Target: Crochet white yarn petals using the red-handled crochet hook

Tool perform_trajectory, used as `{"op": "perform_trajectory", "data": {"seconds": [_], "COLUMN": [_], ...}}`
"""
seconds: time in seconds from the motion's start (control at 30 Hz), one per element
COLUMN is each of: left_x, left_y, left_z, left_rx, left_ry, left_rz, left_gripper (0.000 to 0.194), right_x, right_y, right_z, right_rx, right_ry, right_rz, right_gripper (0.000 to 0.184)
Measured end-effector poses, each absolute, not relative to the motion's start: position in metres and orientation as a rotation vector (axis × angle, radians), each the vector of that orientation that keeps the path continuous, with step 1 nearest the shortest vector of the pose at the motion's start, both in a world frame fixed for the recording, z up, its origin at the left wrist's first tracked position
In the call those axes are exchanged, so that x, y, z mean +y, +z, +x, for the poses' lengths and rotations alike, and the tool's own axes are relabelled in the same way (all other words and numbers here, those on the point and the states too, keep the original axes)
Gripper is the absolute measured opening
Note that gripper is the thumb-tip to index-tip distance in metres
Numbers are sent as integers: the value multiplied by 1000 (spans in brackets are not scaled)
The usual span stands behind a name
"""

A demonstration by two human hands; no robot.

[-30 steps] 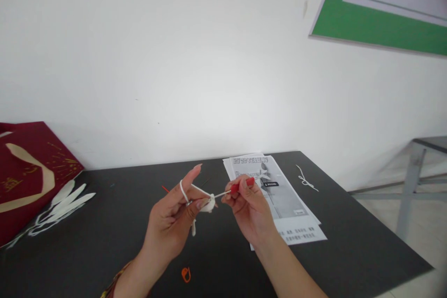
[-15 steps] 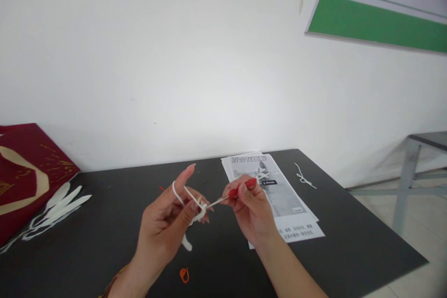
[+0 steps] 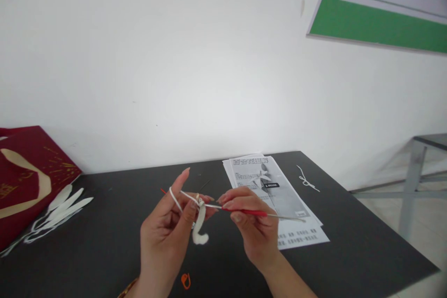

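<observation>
My left hand (image 3: 169, 223) pinches a small strip of white crochet work (image 3: 200, 229) between thumb and fingers, and the strip's curled end hangs down. White yarn (image 3: 176, 198) loops around the raised index finger of that hand. In my right hand (image 3: 256, 228) is a crochet hook (image 3: 249, 213) with a red grip and metal ends, held nearly level. Its left tip meets the top of the white work, while the other end sticks out to the right over the papers. Whether the tip sits inside a stitch is too small to tell.
Printed sheets (image 3: 293, 205) lie behind my right hand, with a tied bit of white yarn (image 3: 307, 179) beyond. An orange stitch marker (image 3: 186, 281) rests near the front. At left are several white crocheted petals (image 3: 64, 207) beside a dark red bag (image 3: 24, 172). A wall borders the black table (image 3: 366, 242).
My right hand has turned, bringing the hook from a slant to nearly level. The white strip now hangs lower and more visibly below my left fingers.
</observation>
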State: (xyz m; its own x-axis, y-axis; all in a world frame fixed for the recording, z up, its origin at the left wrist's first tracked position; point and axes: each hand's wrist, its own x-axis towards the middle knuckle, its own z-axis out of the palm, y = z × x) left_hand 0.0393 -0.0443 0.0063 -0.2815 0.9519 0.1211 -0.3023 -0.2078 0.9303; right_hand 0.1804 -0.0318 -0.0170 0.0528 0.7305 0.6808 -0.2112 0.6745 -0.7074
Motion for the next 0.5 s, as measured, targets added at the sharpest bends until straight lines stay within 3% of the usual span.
{"op": "perform_trajectory", "data": {"seconds": [0.13,0.5], "left_x": [-46,-46], "left_y": [4,1], "left_z": [43,37], "left_rx": [1051,1305], "left_ry": [1642,1660], "left_rz": [960,1260], "left_gripper": [54,51], "right_x": [-35,-34], "right_y": [-13,-4], "right_z": [182,185], "right_rx": [-1456,-1697], "right_ry": [698,637], "right_rz": [-517,-595], "right_gripper": [29,37]}}
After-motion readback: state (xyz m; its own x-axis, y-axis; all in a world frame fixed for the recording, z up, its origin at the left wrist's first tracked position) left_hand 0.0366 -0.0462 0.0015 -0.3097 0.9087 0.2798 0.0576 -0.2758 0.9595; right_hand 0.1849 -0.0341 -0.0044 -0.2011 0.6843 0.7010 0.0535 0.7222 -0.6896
